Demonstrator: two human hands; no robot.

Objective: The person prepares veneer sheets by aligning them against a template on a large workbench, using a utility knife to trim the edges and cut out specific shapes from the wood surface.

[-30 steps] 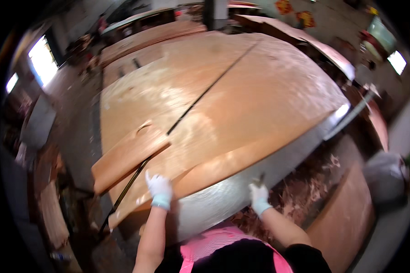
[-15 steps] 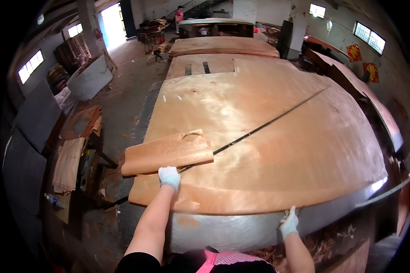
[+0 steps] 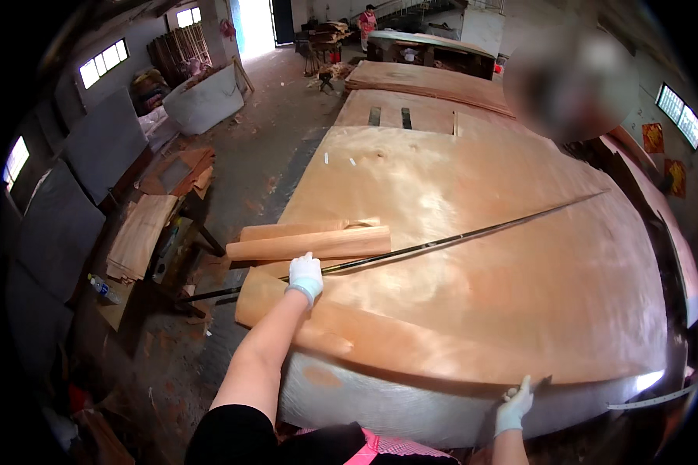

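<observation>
My left hand [image 3: 305,277], in a white glove, is closed around a long thin dark rod [image 3: 457,236] that lies slantwise across a broad sheet of tan wood veneer [image 3: 442,310]. Just beyond this hand rests a partly rolled piece of veneer [image 3: 310,245]. The rod's left end juts out past the table's side. At the sheet's near edge is my right hand [image 3: 514,404], also gloved, its fingers curled and the thumb pointing up. Beside its tip shows a small dark shape that I cannot make out. Whatever the curled fingers hold is hidden.
Below the veneer shows a shiny metal-topped table [image 3: 349,395]. A curved white strip [image 3: 650,401] sticks out at the right. To the left stands a low bench with stacked veneer [image 3: 139,232] and a bottle [image 3: 101,287]. Far back, a person [image 3: 367,27] stands near more stacked sheets [image 3: 426,84].
The view has turned, so the scene sits farther right. The loose veneer piece has curled into a narrower roll. The rod lies flatter across the sheet, with my left hand still on it.
</observation>
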